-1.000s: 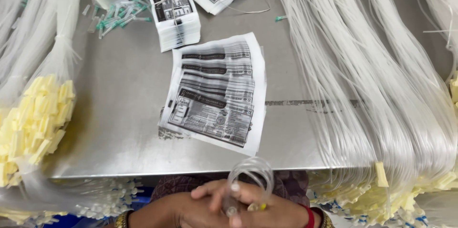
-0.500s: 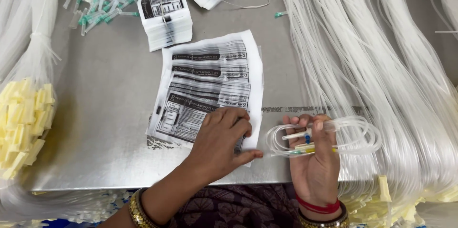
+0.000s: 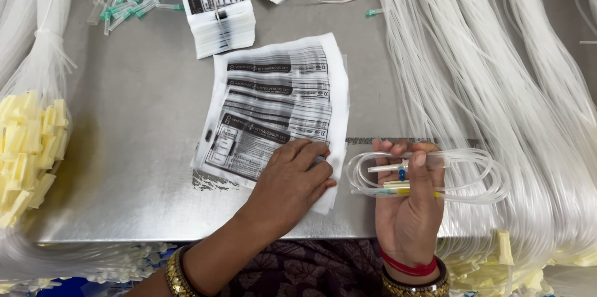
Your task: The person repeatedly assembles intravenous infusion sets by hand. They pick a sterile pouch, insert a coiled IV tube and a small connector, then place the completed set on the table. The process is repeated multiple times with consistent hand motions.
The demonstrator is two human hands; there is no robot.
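Coiled tubing set and printed pouches on the steel table

A coil of clear plastic tubing [image 3: 429, 176] with a yellow and blue fitting is held up, looped flat, just right of a small stack of white printed plastic pouches [image 3: 277, 113], which lies flat and slightly tilted, its lower right corner pressed down.

Only one view, from the camera on my head, looking steeply down and close over my hands. My left hand [image 3: 292, 176] sits low centre, my right hand [image 3: 407, 210] just beside it. The metal table [image 3: 143, 123] runs away ahead of them. The far edge is cropped, probably near the frame top. No second view to overlap.
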